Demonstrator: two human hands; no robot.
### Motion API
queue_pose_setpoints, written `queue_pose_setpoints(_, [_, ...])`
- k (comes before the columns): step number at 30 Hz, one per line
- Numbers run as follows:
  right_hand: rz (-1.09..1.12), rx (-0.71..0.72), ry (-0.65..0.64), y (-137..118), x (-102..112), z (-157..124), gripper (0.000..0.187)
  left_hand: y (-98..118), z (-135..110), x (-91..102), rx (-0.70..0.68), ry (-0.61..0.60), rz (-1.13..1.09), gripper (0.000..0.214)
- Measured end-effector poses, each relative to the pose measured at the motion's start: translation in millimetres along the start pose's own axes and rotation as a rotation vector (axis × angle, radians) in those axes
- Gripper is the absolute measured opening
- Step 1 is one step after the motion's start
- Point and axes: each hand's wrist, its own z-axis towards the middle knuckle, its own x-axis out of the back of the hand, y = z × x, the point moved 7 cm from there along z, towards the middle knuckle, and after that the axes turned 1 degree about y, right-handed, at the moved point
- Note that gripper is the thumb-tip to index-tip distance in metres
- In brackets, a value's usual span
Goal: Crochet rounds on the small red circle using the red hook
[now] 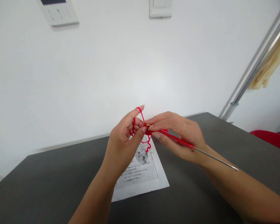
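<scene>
My right hand (180, 133) is closed around a crochet hook (177, 139) with a red grip and bare metal ends. One metal end sticks out past my wrist, and the other reaches the fingertips of my left hand (126, 132). Between the left thumb and fingers is pinched a small piece of red crochet work (149, 132), partly hidden by both hands. Red yarn (142, 114) runs over the raised left index finger and around the other fingers. A loose curly strand hangs below the hands. A small yellow bit shows at the work, too small to name.
A printed sheet of paper (151, 183) lies under my hands on the dark table (60, 180). Behind the table rises a white wall (95, 77) with a switch (160, 7) and a panel (60, 14). To the right are a metal pole (254, 71) and a red chair (270, 139).
</scene>
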Motion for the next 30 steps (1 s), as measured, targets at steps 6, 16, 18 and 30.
queue_pose_setpoints(6, [0.0,0.004,-0.003,2,-1,-1,0.019,0,1,0.6,-0.003,-0.01,0.03,0.05])
queue_pose_setpoints(16, [-0.027,0.008,-0.011,6,-4,-1,0.023,-1,0,5.7,-0.08,0.033,0.142,0.047])
queue_pose_setpoints(18, [-0.067,0.045,-0.013,5,-6,-1,0.021,3,0,7.1,-0.16,0.055,0.236,0.044])
queue_pose_setpoints(30, [-0.135,0.105,-0.05,15,-9,-1,0.016,12,1,2.8,-0.386,0.109,0.516,0.041])
